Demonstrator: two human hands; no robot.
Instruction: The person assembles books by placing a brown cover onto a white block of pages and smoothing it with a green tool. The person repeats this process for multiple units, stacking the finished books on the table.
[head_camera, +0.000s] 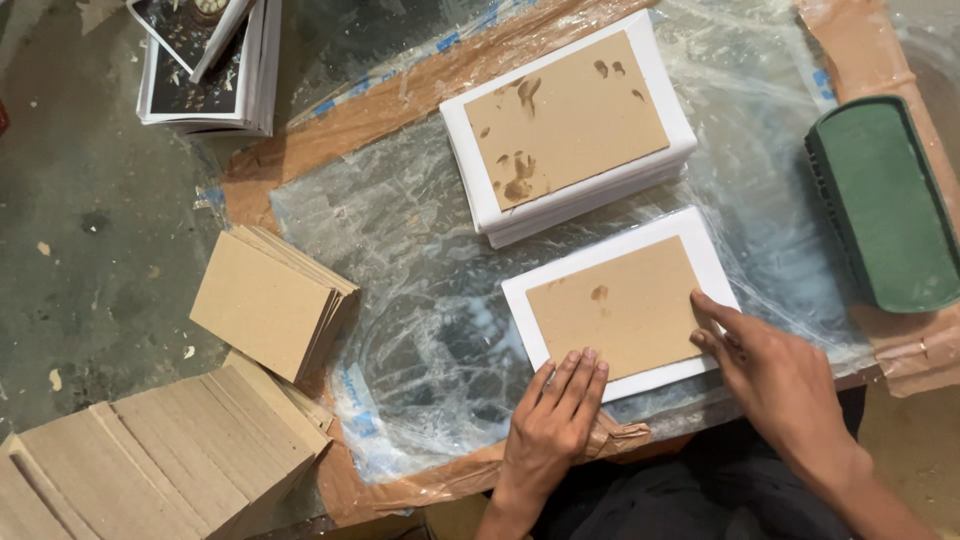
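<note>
We had one view only: the head camera looked almost straight down, from close above the worktop (400, 215), standing at its near edge, facing its far edge.

A board (618, 305) lies on a sheet (620, 302) on the plastic-covered table (400, 230), with the left hand (552, 425) on its near edge and the right hand (775, 375) at its right edge. Behind it sits a stack of sheets (568, 125). A brush (885, 200) lies to the right; piles of boards (270, 300) lie to the left.
</note>
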